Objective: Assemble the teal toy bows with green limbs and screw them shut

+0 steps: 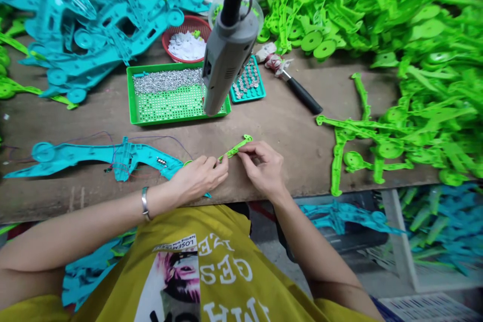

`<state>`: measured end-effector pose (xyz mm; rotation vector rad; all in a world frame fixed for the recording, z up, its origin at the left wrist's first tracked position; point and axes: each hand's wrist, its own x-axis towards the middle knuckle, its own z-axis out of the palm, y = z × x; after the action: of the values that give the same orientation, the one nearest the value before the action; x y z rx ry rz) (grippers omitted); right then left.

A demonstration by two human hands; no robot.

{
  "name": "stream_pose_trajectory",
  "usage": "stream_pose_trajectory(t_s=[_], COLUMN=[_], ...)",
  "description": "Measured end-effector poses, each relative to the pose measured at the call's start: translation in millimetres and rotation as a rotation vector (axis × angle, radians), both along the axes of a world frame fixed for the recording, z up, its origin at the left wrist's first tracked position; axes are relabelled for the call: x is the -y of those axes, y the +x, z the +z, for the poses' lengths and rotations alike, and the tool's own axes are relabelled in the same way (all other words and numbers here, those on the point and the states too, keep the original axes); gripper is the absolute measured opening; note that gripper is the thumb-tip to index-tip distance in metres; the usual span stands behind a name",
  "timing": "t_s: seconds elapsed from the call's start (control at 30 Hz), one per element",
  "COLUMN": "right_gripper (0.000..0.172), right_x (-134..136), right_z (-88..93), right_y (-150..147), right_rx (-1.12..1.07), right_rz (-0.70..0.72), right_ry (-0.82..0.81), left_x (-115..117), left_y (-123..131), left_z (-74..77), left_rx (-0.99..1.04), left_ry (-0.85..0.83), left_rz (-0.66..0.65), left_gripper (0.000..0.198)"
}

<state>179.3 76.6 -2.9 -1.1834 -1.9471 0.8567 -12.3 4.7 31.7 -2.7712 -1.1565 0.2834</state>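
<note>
A slim green plastic strip (234, 149) is held up just above the near part of the wooden counter (287, 136). Its long axis slants from lower left, at the left hand (198, 178), to upper right, where a hooked end points away from the person and past the right hand (262, 168). Both hands are narrowly closed in a pinch: the left fingers (221, 160) grip the strip's lower end, and the right fingertips (241, 154) hold it nearer the middle. A turquoise plastic frame (94, 157), trailing thin wires, lies along the counter just beside the left hand, with one end running under that wrist. Beyond the hands sits a green tray (177, 122) of small silver parts, with a grey hanging power tool (228, 55) above its right corner.
</note>
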Motion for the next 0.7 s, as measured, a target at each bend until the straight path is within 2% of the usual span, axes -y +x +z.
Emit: stream_pose_trajectory(t_s=[0.4,0.5,0.7], right_gripper=[0.009,0.006,0.010], right_x=[-3.4,-3.8,-0.7], right_z=[-1.6,-2.2,-4.6], right_y=[-2.3,-3.2,-6.8], right_rx=[0.032,0.036,0.096], right_rz=[0.031,0.009,-0.051], right_ry=[0.038,0.021,0.031], left_x=[-1.9,-1.7,-1.9], left_y=[1.0,1.0,0.6], left_z=[-2.6,-2.4,-4.3], left_rx=[0.056,0.051,0.081], left_ry=[-0.034,-0.039,-0.008], left_rz=[0.014,0.014,0.010], left_gripper=[0.021,0.021,0.020])
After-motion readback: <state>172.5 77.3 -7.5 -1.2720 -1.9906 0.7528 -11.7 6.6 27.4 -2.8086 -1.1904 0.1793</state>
